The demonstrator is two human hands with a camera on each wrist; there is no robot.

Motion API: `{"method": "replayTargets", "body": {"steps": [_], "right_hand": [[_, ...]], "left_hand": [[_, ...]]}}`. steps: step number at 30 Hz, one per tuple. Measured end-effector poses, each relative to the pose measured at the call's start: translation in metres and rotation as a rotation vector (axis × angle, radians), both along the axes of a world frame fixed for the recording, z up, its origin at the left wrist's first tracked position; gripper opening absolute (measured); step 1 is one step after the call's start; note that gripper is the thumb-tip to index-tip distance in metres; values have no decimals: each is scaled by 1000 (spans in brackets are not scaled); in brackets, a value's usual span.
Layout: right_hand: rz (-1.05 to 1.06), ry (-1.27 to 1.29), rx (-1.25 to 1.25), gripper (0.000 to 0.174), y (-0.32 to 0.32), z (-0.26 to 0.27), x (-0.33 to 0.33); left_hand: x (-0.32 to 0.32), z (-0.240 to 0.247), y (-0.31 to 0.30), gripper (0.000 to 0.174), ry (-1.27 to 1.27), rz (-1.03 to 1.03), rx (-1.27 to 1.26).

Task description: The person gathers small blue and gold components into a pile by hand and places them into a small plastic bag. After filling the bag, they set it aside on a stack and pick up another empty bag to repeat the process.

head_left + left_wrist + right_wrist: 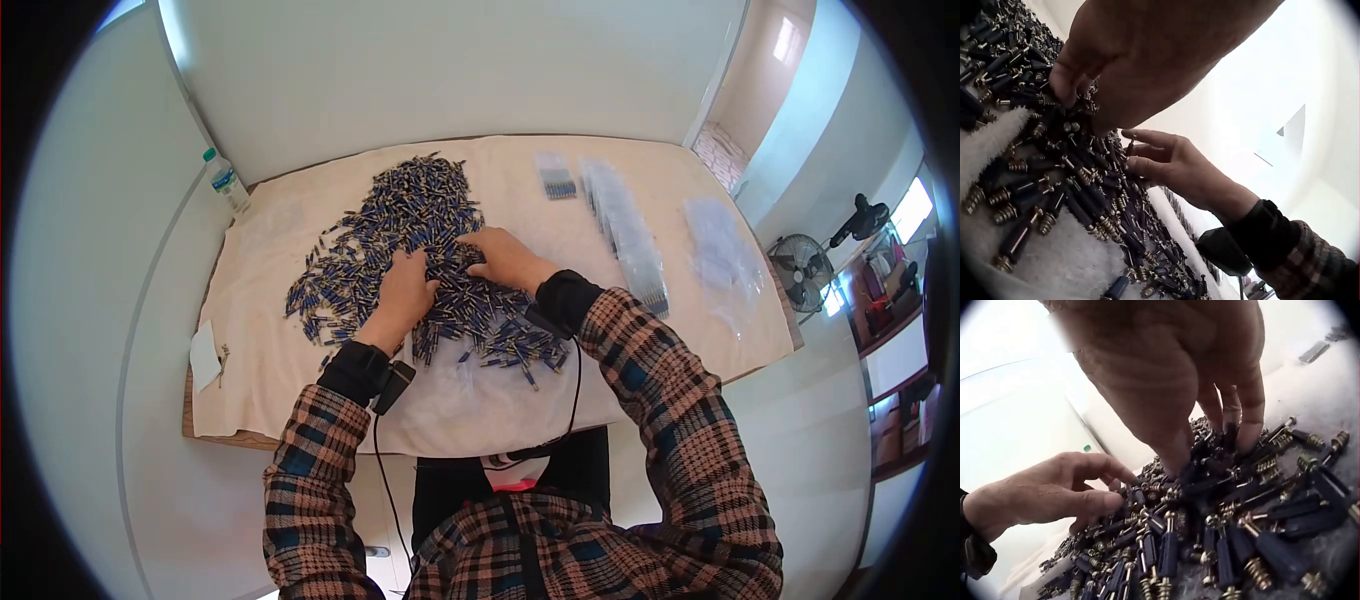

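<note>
A wide heap of small dark blue pieces with brass-coloured screws [420,205] covers the middle of the cloth. My left hand [405,290] reaches into its near side; in the right wrist view the left hand [1054,497] has its index finger and thumb apart, touching the heap. To the right, my right hand [508,262] bends over the heap. In the left wrist view the right hand [1179,172] pinches a small piece [1130,145] between thumb and fingers. Its fingertips are partly hidden among pieces in the right wrist view.
Filled clear packets [625,235] lie in a row on the right, with a smaller stack [555,175] beside them. Farther right are clear bags [722,255]. A bottle [227,182] stands at the back left; a white card [205,357] lies at the left edge.
</note>
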State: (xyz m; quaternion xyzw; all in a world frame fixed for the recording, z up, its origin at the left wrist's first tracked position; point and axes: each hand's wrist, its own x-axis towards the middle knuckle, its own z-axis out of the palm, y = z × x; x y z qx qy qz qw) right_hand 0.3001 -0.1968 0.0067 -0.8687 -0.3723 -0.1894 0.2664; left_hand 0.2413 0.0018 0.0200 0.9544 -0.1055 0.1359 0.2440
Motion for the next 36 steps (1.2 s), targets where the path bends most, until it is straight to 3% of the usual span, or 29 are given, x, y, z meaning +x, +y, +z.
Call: {"method": "replayTargets", "body": {"steps": [3, 6, 11, 14, 19, 26, 31, 36], "right_hand": [[45, 188, -125, 44, -7, 7, 2], [106, 266, -184, 47, -16, 13, -13], [161, 317, -249, 43, -48, 26, -59], [164, 287, -208, 39, -67, 15, -80], [134, 295, -84, 29, -84, 11, -115], [76, 296, 56, 29, -79, 5, -134], [93, 366, 84, 30, -69, 7, -130], [179, 347, 283, 34, -67, 14, -124]], "left_hand": [[-4, -1, -5, 49, 107, -2, 30], [-15, 11, -23, 52, 171, -180, 71], [-38, 11, -59, 49, 205, -303, 48], [-38, -10, -74, 39, 19, -563, -17], [-56, -11, -96, 30, 99, -554, -10], [-61, -4, -82, 19, -3, -775, -59], [-47, -9, -56, 19, -50, -685, 14], [-43, -6, -54, 25, 143, -511, -72]]}}
